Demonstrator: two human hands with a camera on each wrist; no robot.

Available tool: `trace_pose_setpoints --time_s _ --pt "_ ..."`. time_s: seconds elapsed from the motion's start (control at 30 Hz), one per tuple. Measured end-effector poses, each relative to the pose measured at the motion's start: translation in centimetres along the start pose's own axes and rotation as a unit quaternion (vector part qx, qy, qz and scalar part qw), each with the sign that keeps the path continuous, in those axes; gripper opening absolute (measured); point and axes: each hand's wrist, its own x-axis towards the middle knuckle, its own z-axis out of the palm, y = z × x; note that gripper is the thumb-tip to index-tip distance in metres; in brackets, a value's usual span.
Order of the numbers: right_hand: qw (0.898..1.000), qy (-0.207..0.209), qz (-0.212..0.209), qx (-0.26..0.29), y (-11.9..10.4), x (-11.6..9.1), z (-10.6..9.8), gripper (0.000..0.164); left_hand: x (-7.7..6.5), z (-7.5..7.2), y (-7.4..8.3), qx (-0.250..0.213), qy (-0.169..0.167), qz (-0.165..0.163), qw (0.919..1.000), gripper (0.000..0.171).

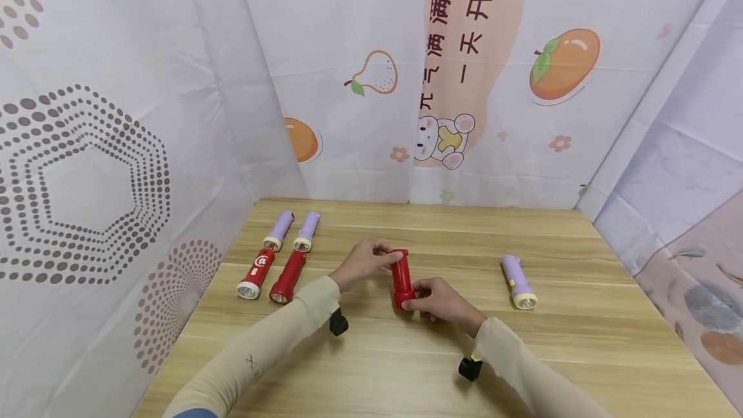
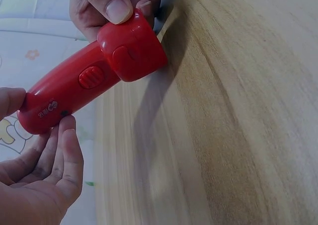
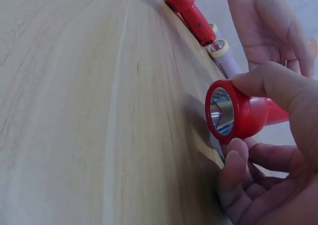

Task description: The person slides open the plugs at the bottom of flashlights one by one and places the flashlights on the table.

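Both hands hold one red flashlight (image 1: 402, 278) over the middle of the table. My left hand (image 1: 367, 261) pinches its tail end between thumb and fingers. At the wider lamp head, my right hand (image 1: 438, 300) grips with the thumb on one side and fingers on the other. In the left wrist view the flashlight (image 2: 74, 86) shows its ribbed switch and a small white print on the body. Its clear lens and shiny reflector face the camera in the right wrist view, where the thumb of the right hand (image 3: 293, 106) presses the rim.
At the left lie two purple flashlights, one near the edge (image 1: 280, 229) and one beside it (image 1: 307, 231). In front of them are a red flashlight with a white rim (image 1: 256, 274) and a plain red one (image 1: 287, 277). Another purple flashlight (image 1: 518, 281) lies at the right.
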Motion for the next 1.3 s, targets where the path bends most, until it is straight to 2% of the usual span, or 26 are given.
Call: trace_pose_setpoints --time_s 0.37,0.63,0.8,1.03,1.3 --pt "1.000 -0.008 -0.010 0.009 0.3 0.0 0.0 0.052 0.0 0.1 -0.1 -0.019 -0.005 -0.004 0.9998 0.041" --pt "1.000 -0.001 -0.014 0.009 0.5 -0.1 0.1 0.051 -0.2 0.2 -0.3 -0.017 -0.011 0.016 0.9997 0.039" --pt "1.000 0.001 -0.022 0.004 0.6 -0.2 0.1 0.052 -0.5 0.3 -0.3 -0.008 -0.014 0.034 0.9993 0.038" --pt "0.999 0.005 -0.036 -0.014 0.9 -0.3 0.2 0.050 -1.1 0.9 -0.3 0.049 -0.002 0.086 0.9951 0.034" --pt "0.998 0.012 -0.046 -0.044 0.8 -0.7 0.3 0.045 -2.2 1.5 -0.4 0.043 -0.008 0.124 0.9914 0.032"
